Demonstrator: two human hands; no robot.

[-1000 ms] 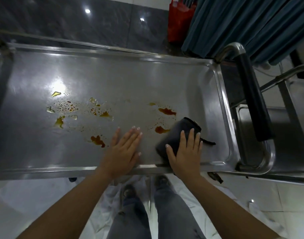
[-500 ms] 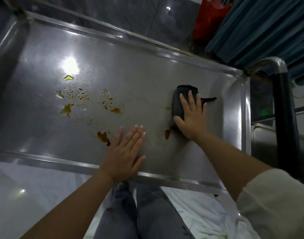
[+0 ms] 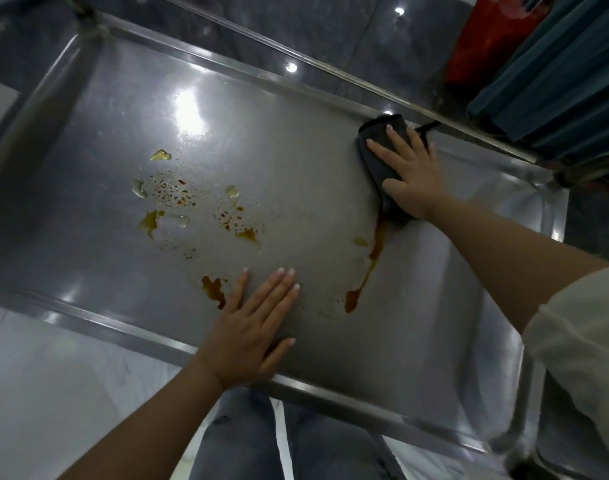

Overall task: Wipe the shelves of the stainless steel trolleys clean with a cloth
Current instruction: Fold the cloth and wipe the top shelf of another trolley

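So the steel trolley shelf (image 3: 268,140) fills most of the frame, running tilted from upper left to lower right. The right hand (image 3: 412,174) is way up in the upper right part of the frame, flat on top of a dark cloth (image 3: 377,147), fingers straight and a bit spread, pressing it down onto the shelf right against the far rim. A thin dark cord or tag (image 3: 428,126) pokes out from the cloth past the fingertips.

The left hand (image 3: 251,327) is lower centre, palm down on the bare metal by the near rim, fingers straight and mostly together, thumb out to the side. It isn't holding anything.

A long brown smear (image 3: 372,258) trails from under the cloth down toward the middle of the frame and ends in a blob. There's another brown patch (image 3: 213,287) touching the left fingertips, and a scatter of orange drips and clear droplets (image 3: 178,199) left of centre.

Upper right corner has a red bag (image 3: 486,36) and a teal curtain (image 3: 555,71). Grey jeans (image 3: 240,441) show at the bottom.
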